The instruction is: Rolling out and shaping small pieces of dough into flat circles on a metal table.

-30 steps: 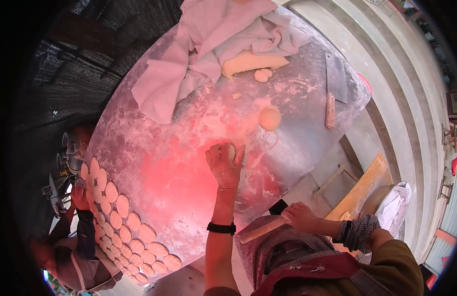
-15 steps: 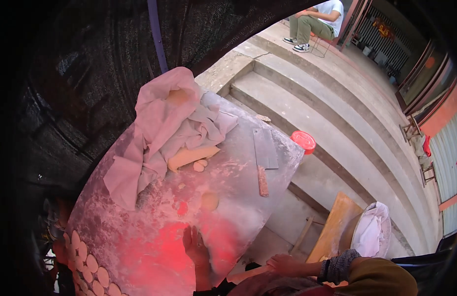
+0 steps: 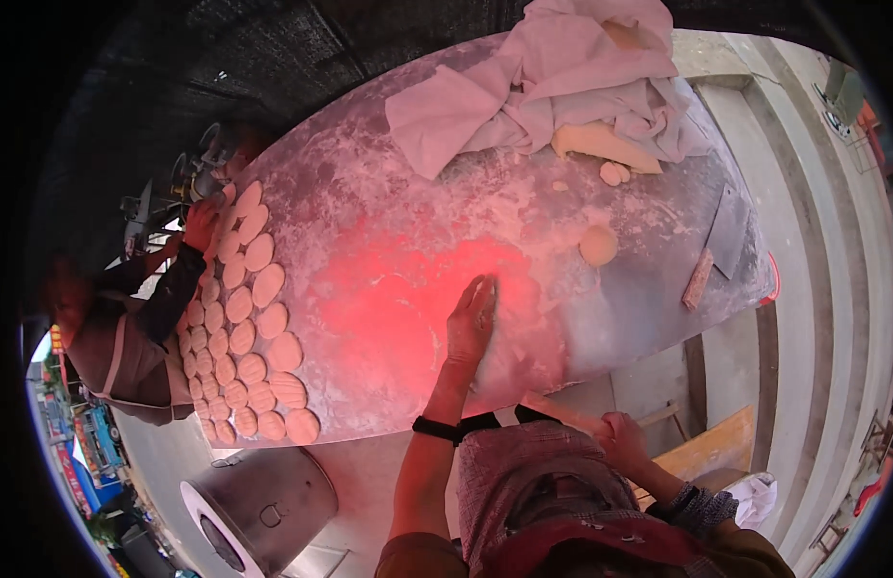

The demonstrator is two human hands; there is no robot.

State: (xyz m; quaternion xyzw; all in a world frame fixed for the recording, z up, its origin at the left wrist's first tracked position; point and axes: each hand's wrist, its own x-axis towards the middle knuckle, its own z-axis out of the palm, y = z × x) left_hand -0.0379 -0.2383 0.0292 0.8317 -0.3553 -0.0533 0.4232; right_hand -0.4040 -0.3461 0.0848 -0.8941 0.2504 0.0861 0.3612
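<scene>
My left hand lies palm down on the floured table, fingers stretched out and holding nothing. Below the table's near edge, my right hand is closed around one end of a pale wooden rolling pin. A small round of dough rests on the tabletop, to the right of and beyond my left hand. Farther back, a long slab of dough sticks out from under a crumpled cloth, with small dough pieces beside it.
Several flat dough rounds cover the table's left end, where a co-worker's hand touches the edge. A flat metal blade with a wooden handle lies at the right. Concrete steps rise beyond; a metal drum stands below left.
The view has swung left, bringing the co-worker, more dough rounds and the drum into sight. My left hand still lies on the flour; my right hand still grips the rolling pin.
</scene>
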